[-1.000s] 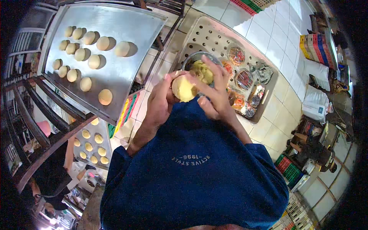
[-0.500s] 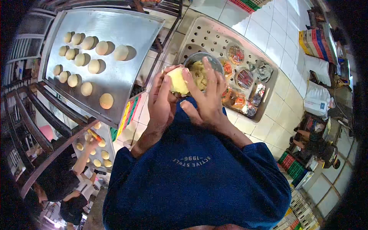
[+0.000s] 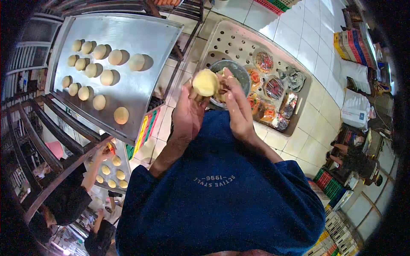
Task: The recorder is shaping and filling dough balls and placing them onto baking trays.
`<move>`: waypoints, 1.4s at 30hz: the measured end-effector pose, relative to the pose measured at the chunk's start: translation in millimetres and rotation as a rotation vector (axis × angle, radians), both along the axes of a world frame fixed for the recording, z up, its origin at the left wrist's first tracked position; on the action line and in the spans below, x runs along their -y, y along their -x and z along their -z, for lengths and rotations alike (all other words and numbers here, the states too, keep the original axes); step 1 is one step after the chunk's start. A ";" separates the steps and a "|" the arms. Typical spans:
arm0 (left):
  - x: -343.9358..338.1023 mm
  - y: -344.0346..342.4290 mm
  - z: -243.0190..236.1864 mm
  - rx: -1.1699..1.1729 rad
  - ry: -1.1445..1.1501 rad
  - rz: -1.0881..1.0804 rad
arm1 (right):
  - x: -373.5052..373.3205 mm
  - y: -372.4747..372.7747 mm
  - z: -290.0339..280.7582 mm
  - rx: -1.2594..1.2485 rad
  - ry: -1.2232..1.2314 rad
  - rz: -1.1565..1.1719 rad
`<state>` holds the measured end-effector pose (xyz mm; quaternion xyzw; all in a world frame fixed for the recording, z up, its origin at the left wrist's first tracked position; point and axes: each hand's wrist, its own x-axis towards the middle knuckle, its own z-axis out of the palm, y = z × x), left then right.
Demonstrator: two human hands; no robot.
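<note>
My left hand [image 3: 188, 109] holds a rounded pale-yellow dough ball [image 3: 205, 82] up on its curled fingers. Just right of it my right hand [image 3: 236, 107] is closed, fingers bent toward the ball with brownish bits among the fingertips; what they grip is unclear. Behind both hands, a metal bowl [image 3: 240, 74] is partly hidden, standing in a perforated pale tray [image 3: 230, 36] with several wrapped decorated pastries [image 3: 264, 61]. At left, a large metal sheet [image 3: 128, 30] carries rows of round dough pieces [image 3: 115, 57].
A dark metal rack [image 3: 64, 119] runs along the left. Below it, a co-worker's hand [image 3: 105, 152] is over another tray of dough [image 3: 109, 178]. Stacked crates [image 3: 354, 49] line the right, where another person [image 3: 361, 164] is seen. Tiled floor [image 3: 316, 115] surrounds the pale tray.
The dough ball has risen and turned in my left hand, looking rounder. My right fingers have drawn in from over the bowl and bent beside it.
</note>
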<state>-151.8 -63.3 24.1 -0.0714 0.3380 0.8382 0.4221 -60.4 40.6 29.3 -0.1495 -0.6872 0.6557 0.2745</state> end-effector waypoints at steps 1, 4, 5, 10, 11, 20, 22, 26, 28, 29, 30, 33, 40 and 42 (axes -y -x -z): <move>0.3 1.1 0.9 -0.001 0.001 0.000 | -4.6 -1.0 0.7 -0.001 0.001 0.000; 2.7 5.2 5.8 0.057 0.064 0.102 | -12.4 -3.0 -7.6 0.097 0.017 -0.091; 3.0 3.6 7.3 0.058 0.066 0.099 | -15.7 -1.5 -9.6 0.098 0.019 -0.093; -0.2 3.6 -6.5 -0.095 0.105 0.085 | -19.4 -2.1 -16.5 0.149 -0.714 -0.056; 0.1 3.3 -6.8 -0.093 0.105 0.087 | -19.5 -3.1 -19.9 0.189 -0.919 -0.107; 2.8 5.4 -11.1 -0.108 0.144 0.119 | -14.3 1.9 -0.3 0.118 -0.217 -0.099; -4.4 3.5 -16.8 -0.011 0.082 0.017 | -13.6 -1.4 -7.6 0.104 -0.116 -0.138; -5.3 3.4 2.1 0.139 -0.002 -0.033 | -7.5 -4.1 -4.7 0.067 0.068 -0.138; -1.6 3.2 0.7 0.154 0.022 0.108 | -15.5 -4.0 -2.7 0.090 0.105 -0.149; -0.7 2.4 3.8 0.155 0.022 0.107 | -21.0 -5.9 -1.1 0.095 0.028 -0.195; 0.8 0.9 9.7 0.108 0.108 0.088 | -25.3 -6.7 -1.5 0.101 -0.048 -0.242; 0.1 0.4 7.0 0.079 0.146 0.079 | -36.8 -7.1 -17.4 0.157 -0.793 -0.247; 4.7 -0.1 10.4 -0.039 -0.009 0.234 | -33.9 -6.5 -16.1 0.205 -0.955 -0.290; 7.2 -1.3 6.9 -0.015 0.003 0.250 | -36.0 -3.8 -13.2 0.192 -0.960 -0.275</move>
